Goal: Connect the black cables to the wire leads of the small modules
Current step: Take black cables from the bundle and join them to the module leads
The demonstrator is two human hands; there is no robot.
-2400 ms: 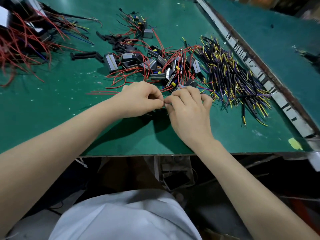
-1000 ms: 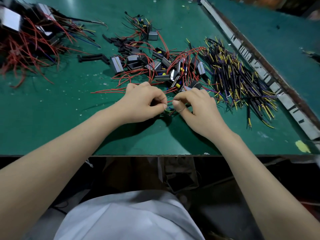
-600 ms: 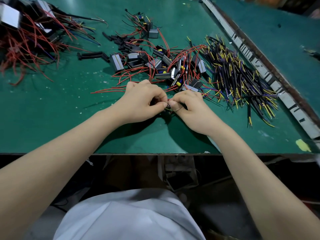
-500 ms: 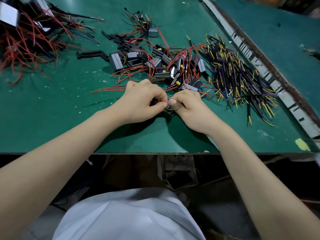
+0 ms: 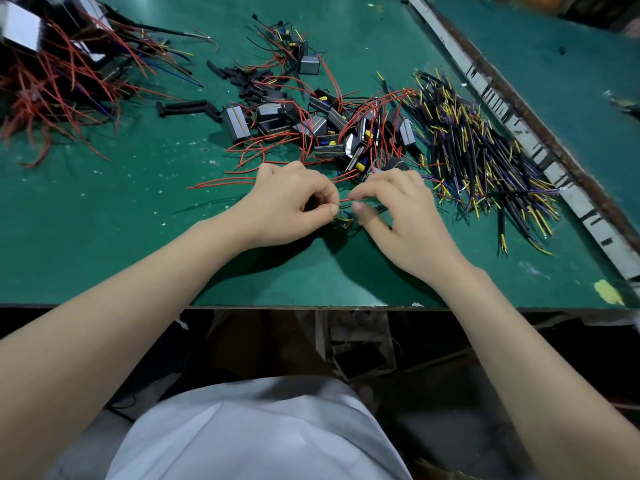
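Red lead (image 5: 343,201) pinched between left hand (image 5: 289,202) and right hand (image 5: 401,211) over the bench (image 5: 104,237) – keep both pinches tight, ends aligned. Black cables (image 5: 485,161) heaped right, modules (image 5: 322,129) just behind.

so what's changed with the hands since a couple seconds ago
The right hand has drawn slightly right, opening a small gap from the left hand, with a red wire lead now stretched between their pinching fingertips. The module pile and black cables lie as before.
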